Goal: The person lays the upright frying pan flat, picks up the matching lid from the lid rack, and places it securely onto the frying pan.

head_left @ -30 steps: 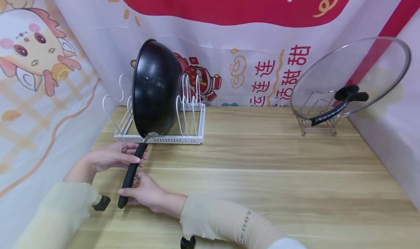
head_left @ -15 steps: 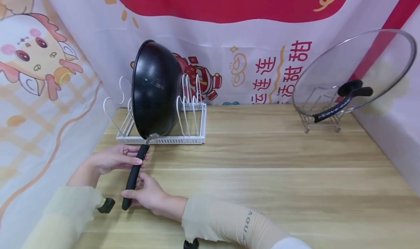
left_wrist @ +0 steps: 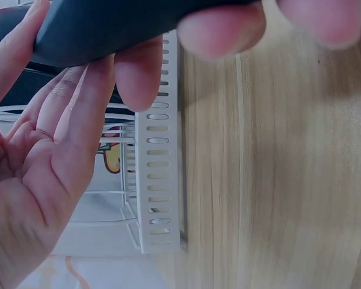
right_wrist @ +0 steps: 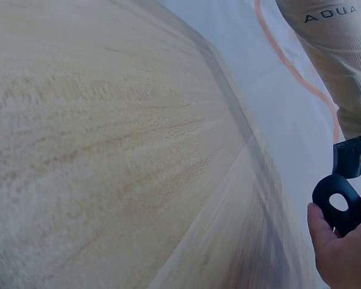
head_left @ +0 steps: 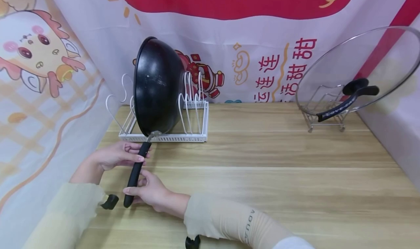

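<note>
Right hand (head_left: 151,191) pinches the black handle (head_left: 135,176) near its end, in front of the white rack (head_left: 177,139); left hand (head_left: 118,156) grips it nearer the rack, fingers partly hidden. Wok (head_left: 158,88) stands on edge in the rack; glass lid (head_left: 351,63) well right of it.

In the head view, the glass lid (head_left: 347,65) at two o'clock is spilling past the right edge, lettering on its black grip (head_left: 338,108) appearing illegibly small; the wok (head_left: 159,85) at ten o'clock is hiding the middle of the white rack (head_left: 193,138). In the left wrist view, the wok handle (left_wrist: 126,27) is running off at eleven o'clock. The right wrist view is cropping the right hand (right_wrist: 346,253) at four o'clock.
</note>
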`<state>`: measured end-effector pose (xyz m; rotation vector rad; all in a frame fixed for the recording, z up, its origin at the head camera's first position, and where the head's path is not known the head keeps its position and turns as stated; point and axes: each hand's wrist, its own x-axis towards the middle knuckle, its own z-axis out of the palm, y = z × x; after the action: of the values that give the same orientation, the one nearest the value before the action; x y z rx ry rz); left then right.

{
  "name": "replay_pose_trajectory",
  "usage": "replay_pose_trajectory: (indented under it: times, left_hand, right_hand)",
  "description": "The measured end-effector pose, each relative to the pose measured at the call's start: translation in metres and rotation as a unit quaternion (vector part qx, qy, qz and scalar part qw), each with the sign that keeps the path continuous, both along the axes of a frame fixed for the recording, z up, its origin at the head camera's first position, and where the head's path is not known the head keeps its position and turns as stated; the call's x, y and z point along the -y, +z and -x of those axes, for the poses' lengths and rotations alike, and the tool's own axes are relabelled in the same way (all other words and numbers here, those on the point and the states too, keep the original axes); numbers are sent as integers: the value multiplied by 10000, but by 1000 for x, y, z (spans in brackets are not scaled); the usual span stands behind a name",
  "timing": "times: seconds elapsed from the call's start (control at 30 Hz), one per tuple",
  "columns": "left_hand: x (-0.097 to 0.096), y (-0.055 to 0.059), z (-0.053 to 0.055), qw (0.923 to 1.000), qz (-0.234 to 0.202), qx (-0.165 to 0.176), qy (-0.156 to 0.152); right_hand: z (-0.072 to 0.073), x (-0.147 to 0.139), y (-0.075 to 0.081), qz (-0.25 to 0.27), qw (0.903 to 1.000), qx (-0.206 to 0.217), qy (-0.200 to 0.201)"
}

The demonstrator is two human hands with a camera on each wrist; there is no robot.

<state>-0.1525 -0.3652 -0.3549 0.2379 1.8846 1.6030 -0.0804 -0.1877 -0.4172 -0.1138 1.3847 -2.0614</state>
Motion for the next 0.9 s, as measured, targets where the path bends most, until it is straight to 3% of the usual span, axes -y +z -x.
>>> replay_pose_trajectory:
  times: [0.43, 0.7, 0.9]
  left_hand:
    - [-1, 0, -2, 9999, -51, 82, 116]
    - [-2, 10, -1, 9995, -68, -251, 165]
    - [-2, 16, -1, 9991, -89, -345, 227]
  right_hand:
    - [1, 0, -1, -60, 10000, 29, 32]
    - [6, -2, 6, -66, 9992, -342, 185]
    - [7, -2, 12, -78, 9990, -389, 199]
